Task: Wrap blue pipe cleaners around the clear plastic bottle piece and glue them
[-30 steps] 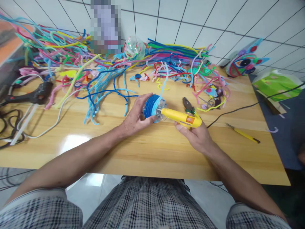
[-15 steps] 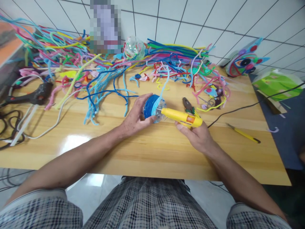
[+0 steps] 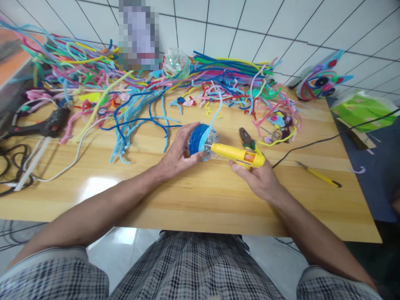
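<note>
Head view: your left hand [image 3: 178, 153] curls firmly round the blue-wrapped bottle [image 3: 196, 139], mid-bench [image 3: 187, 200]; your right hand [image 3: 258, 178] is wrapped round the glue gun [image 3: 236, 153]. Its tip [image 3: 208, 145] sits near your left thumb, so a slip could burn you; a poor bond might free the strand [image 3: 218, 110]. The bottle's long axis runs roughly left to right, clear end right.

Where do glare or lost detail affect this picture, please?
Head view, left: glare whitens the table beside the left forearm; head view, top: coarse pixelation masks a patch before the wall; head view, centre: the yellow glue gun looks slightly soft.
</note>
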Tool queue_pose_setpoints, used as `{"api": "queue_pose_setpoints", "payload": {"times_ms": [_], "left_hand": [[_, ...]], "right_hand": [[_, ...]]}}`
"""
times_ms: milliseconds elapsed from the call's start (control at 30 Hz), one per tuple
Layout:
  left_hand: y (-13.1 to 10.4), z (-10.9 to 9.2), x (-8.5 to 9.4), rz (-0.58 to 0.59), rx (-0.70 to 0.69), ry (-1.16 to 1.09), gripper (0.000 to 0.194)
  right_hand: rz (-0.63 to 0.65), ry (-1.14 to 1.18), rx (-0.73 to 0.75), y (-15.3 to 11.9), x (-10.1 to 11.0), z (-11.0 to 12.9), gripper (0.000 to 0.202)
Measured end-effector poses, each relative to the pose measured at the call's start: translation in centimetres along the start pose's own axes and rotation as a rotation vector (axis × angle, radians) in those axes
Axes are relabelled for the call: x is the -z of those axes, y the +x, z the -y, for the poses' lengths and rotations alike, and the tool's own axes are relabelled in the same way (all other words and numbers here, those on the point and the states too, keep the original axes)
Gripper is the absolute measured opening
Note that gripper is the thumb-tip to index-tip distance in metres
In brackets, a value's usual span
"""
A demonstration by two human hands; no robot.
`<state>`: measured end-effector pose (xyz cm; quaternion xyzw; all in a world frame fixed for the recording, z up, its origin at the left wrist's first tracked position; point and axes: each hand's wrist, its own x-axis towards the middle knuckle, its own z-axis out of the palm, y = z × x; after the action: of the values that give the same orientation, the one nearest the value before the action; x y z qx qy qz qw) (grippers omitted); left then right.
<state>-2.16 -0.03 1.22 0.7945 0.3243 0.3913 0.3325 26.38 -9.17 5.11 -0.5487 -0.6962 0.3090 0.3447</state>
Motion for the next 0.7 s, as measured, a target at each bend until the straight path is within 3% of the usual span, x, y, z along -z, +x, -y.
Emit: {"api": "queue_pose_setpoints", "payload": {"times_ms": [400, 567, 633, 700], "left_hand": [[0.0, -0.1, 0.1, 0.005, 0.016, -0.004, 0.087], [-0.1, 0.3, 0.0, -0.004, 0.002, 0.007, 0.086], [-0.2, 0.5, 0.0, -0.018, 0.005, 0.016, 0.085], [-0.3, 0.6, -0.1, -0.046, 0.016, 0.026, 0.085]], "right_hand": [[-0.017, 0.035, -0.006, 0.0, 0.1, -0.1, 0.020], [0.014, 0.036, -0.006, 0.1, 0.4, 0.8, 0.023], [-0.072, 0.048, -0.022, 0.4, 1.7, 1.3, 0.024], [-0.248, 0.046, -0.037, 0.9, 4.2, 1.0, 0.025]]}}
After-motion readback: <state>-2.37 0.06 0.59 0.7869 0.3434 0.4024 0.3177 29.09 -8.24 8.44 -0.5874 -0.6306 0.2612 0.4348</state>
